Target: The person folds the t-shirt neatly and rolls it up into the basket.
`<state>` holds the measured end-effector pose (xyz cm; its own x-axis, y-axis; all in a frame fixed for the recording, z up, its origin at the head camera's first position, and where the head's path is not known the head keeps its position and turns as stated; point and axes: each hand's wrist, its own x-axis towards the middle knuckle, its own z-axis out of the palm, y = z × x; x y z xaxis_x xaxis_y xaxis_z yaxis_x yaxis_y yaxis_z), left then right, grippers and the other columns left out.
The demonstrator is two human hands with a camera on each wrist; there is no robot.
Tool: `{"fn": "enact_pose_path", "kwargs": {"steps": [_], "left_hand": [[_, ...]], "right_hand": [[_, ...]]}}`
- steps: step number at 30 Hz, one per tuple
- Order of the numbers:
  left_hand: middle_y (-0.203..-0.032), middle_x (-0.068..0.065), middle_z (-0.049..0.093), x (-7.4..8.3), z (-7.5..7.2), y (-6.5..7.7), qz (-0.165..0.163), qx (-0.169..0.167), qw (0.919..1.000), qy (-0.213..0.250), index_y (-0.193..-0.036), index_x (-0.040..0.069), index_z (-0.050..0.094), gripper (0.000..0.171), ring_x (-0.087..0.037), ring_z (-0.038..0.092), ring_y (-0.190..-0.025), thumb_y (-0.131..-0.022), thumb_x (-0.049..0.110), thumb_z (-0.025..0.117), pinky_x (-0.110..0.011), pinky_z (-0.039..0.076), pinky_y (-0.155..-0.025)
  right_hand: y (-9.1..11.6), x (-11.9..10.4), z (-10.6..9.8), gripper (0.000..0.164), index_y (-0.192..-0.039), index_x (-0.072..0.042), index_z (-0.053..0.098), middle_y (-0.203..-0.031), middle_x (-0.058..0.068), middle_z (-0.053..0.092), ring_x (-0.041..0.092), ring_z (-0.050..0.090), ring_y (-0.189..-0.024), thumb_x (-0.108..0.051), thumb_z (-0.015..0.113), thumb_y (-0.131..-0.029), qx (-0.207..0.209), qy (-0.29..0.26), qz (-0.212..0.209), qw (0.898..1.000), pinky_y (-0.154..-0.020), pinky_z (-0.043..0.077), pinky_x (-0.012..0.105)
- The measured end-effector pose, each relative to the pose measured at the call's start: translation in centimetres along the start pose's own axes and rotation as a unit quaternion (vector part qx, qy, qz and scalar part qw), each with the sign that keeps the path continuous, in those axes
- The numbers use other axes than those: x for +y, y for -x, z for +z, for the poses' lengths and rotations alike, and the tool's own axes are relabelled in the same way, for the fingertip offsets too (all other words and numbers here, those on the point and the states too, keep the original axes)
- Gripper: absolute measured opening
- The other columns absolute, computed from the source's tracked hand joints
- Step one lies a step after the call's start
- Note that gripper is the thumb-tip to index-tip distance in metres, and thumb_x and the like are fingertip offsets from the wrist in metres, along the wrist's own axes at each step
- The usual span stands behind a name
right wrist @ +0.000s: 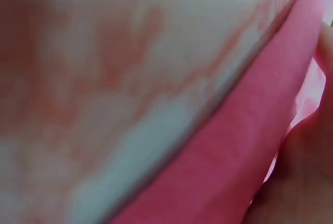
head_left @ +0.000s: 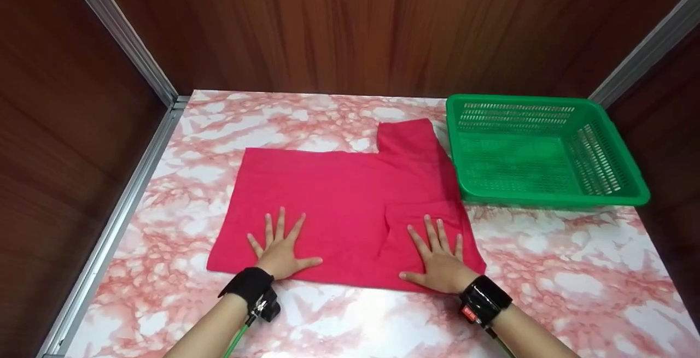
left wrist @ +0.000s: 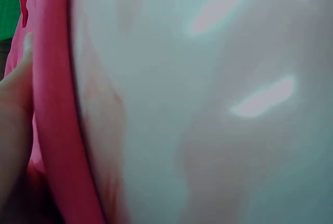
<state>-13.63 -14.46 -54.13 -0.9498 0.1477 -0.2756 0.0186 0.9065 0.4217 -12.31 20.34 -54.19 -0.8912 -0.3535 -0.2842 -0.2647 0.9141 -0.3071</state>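
Red cloth (head_left: 328,205) lies under two spread, separated hands (head_left: 278,254) (head_left: 442,268) near its front edge, marbled tabletop (head_left: 169,210) showing on its left.

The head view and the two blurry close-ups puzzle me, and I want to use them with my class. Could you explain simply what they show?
There is no machine here, just a person's two bare hands. The wide picture comes from a camera worn on the head, looking forward and down. The close-ups come from cameras worn on the wrists; each shows part of one hand beside the cloth's edge.

On the glossy red-and-white marbled tabletop lies a pinkish-red cloth garment, spread out, with part folded over. Beside it sits a rectangular green plastic basket with slotted sides.

Nothing is gripped: the left hand and the right hand rest on the garment, fingers spread.
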Motion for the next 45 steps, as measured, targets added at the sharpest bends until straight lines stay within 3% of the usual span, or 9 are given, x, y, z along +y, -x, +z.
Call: {"fn": "enact_pose_path", "kwargs": {"steps": [8,14,18,21,27,30,33,39,45], "left_hand": [[-0.158,-0.013,-0.012,-0.2,0.8,0.7,0.003,0.013,0.9999,-0.001,-0.152,0.030,0.013,0.107,-0.044,-0.016,-0.141,-0.069,0.069,0.067,-0.074,-0.019,-0.095],[-0.158,-0.013,-0.013,0.6,0.3,0.5,-0.004,0.002,1.0000,-0.008,-0.152,0.030,0.013,0.106,-0.045,-0.015,-0.140,-0.069,0.068,0.067,-0.075,-0.016,-0.095],[-0.158,-0.018,-0.003,1.1,-0.9,0.3,-0.005,-0.009,0.9993,-0.036,-0.152,0.026,0.020,0.101,-0.049,-0.005,-0.140,-0.071,0.066,0.067,-0.078,-0.007,-0.096],[-0.154,-0.023,0.017,1.6,-2.6,-0.3,0.000,-0.008,0.9969,-0.078,-0.148,0.019,0.033,0.091,-0.051,0.015,-0.137,-0.076,0.064,0.064,-0.077,0.004,-0.099],[-0.130,-0.026,0.052,1.8,-7.4,-3.3,-0.016,0.008,0.9927,-0.120,-0.135,0.002,0.049,0.067,-0.047,0.049,-0.118,-0.087,0.048,0.061,-0.073,0.010,-0.103],[-0.125,-0.029,0.055,0.8,-9.5,-5.7,-0.024,0.032,0.9917,-0.122,-0.132,-0.001,0.050,0.059,-0.048,0.051,-0.116,-0.090,0.039,0.060,-0.074,0.010,-0.102],[-0.132,-0.032,0.046,-0.8,-10.7,-8.4,-0.012,0.057,0.9922,-0.110,-0.134,-0.002,0.046,0.054,-0.051,0.041,-0.123,-0.091,0.028,0.058,-0.074,0.012,-0.102],[-0.145,-0.032,0.029,-3.2,-10.5,-12.2,0.024,0.114,0.9908,-0.068,-0.139,0.000,0.040,0.051,-0.051,0.025,-0.133,-0.089,0.005,0.049,-0.070,0.017,-0.104],[-0.147,-0.029,0.027,-3.9,-8.6,-13.7,0.010,0.111,0.9906,-0.079,-0.142,0.003,0.038,0.056,-0.049,0.024,-0.134,-0.087,-0.005,0.045,-0.071,0.018,-0.103]], "right_hand": [[0.9,-0.3,0.3,0.100,-0.153,-0.019,0.011,-0.157,0.020,-0.009,0.045,-0.010,-0.141,-0.071,0.054,-0.079,0.013,0.005,-0.003,1.000,-0.101,-0.003,0.074],[0.8,-0.2,-0.8,0.099,-0.152,-0.018,0.015,-0.157,0.022,-0.003,0.046,-0.005,-0.141,-0.070,0.056,-0.078,0.005,0.011,-0.002,1.000,-0.100,0.002,0.075],[0.3,-0.5,-3.0,0.088,-0.149,-0.015,0.030,-0.153,0.028,0.013,0.051,0.012,-0.138,-0.063,0.059,-0.081,-0.005,0.013,-0.009,1.000,-0.099,0.017,0.075],[-0.9,-0.8,-5.1,0.074,-0.139,-0.007,0.045,-0.141,0.030,0.035,0.051,0.036,-0.127,-0.055,0.060,-0.085,0.001,0.022,-0.022,1.000,-0.096,0.033,0.068],[-4.3,-1.3,-9.2,0.044,-0.100,0.006,0.063,-0.101,0.023,0.058,0.036,0.062,-0.090,-0.037,0.063,-0.089,0.057,-0.003,-0.011,0.998,-0.081,0.051,0.049],[-6.5,-1.4,-10.9,0.037,-0.092,0.007,0.063,-0.095,0.024,0.058,0.038,0.063,-0.083,-0.030,0.063,-0.089,0.103,-0.005,0.001,0.995,-0.077,0.053,0.049],[-8.8,-1.2,-12.2,0.041,-0.101,0.012,0.060,-0.102,0.031,0.057,0.044,0.063,-0.091,-0.027,0.061,-0.090,0.126,0.004,0.029,0.992,-0.082,0.051,0.051],[-13.1,0.5,-12.7,0.047,-0.119,0.017,0.051,-0.115,0.035,0.054,0.047,0.057,-0.105,-0.019,0.058,-0.089,0.161,-0.026,0.092,0.982,-0.092,0.047,0.050],[-16.1,1.9,-11.2,0.055,-0.136,0.010,0.041,-0.135,0.037,0.040,0.051,0.050,-0.113,-0.013,0.056,-0.088,0.237,-0.050,0.123,0.962,-0.095,0.044,0.051]]}}
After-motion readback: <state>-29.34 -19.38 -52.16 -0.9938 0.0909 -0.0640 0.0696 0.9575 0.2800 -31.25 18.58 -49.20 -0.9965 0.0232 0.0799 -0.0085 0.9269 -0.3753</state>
